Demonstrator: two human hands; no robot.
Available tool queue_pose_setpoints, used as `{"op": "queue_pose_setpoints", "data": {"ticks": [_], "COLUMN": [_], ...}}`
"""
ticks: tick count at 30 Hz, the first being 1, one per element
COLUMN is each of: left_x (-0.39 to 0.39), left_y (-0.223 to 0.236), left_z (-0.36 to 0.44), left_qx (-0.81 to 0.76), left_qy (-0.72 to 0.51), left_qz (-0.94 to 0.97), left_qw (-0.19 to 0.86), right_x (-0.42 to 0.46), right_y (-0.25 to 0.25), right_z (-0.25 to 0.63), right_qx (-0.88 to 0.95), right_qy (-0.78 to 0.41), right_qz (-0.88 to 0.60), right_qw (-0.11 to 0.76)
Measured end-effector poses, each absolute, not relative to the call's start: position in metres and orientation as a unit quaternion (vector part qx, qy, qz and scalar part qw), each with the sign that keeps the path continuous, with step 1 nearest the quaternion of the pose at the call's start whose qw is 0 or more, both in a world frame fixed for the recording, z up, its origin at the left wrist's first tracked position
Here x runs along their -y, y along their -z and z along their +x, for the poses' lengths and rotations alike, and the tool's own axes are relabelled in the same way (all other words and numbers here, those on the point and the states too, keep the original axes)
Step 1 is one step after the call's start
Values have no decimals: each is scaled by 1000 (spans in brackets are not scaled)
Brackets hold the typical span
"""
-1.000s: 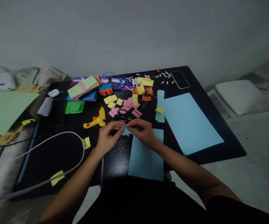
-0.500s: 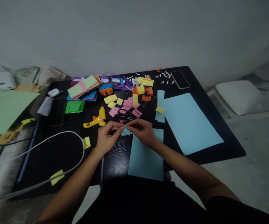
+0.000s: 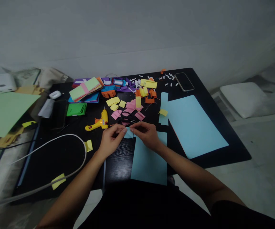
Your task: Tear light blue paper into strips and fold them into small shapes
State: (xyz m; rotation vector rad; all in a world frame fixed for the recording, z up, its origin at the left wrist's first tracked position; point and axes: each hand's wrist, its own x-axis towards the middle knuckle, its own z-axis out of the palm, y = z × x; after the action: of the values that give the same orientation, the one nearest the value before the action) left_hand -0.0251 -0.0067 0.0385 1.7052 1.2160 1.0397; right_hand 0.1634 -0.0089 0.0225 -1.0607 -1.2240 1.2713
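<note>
Between my fingertips is a small piece of light blue paper [image 3: 128, 134], partly hidden by the fingers. My left hand [image 3: 111, 139] pinches its left side with thumb and forefinger. From the right, my right hand [image 3: 145, 135] grips the same piece. Under my right hand and wrist lies a larger blue sheet [image 3: 149, 165] near the table's front edge. Just beyond my hands are black-handled scissors [image 3: 126, 118] among pink paper pieces [image 3: 131, 105]. A yellow glue gun [image 3: 99, 122] rests left of them, with a small light lit on its body.
On the black table [image 3: 117, 167] a large blue sheet [image 3: 197, 125] lies right, below a phone [image 3: 184, 81]. Coloured paper stacks [image 3: 85, 89] and a green bundle [image 3: 76, 109] stand back left. A white cable [image 3: 80, 143] loops across the left side. White scraps [image 3: 169, 76] lie behind.
My hands stay almost in place on the small blue piece. The fingertips have shifted slightly apart, showing a little more of its upper edge.
</note>
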Motion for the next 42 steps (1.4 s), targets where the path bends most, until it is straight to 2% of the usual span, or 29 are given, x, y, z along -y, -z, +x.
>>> {"op": "queue_pose_setpoints", "data": {"ticks": [5,12,18,28,42], "left_x": [6,5,6,4,6], "left_y": [-38,-37,-37,-39,-35], "left_z": [-24,-24,-23,-22,-26], "left_qx": [-481,-455,-473,-479,-489], "left_qy": [-421,-410,-404,-426,-412], "left_qz": [660,635,646,616,653], "left_qw": [395,470,443,459,406], "right_x": [8,7,7,9,10], "right_y": [-21,-19,-19,-18,-20], "right_z": [163,165,164,163,162], "right_qx": [497,486,493,513,511], "right_qy": [-541,-550,-545,-532,-533], "right_qz": [-432,-438,-435,-443,-445], "right_qw": [524,519,521,508,507]}}
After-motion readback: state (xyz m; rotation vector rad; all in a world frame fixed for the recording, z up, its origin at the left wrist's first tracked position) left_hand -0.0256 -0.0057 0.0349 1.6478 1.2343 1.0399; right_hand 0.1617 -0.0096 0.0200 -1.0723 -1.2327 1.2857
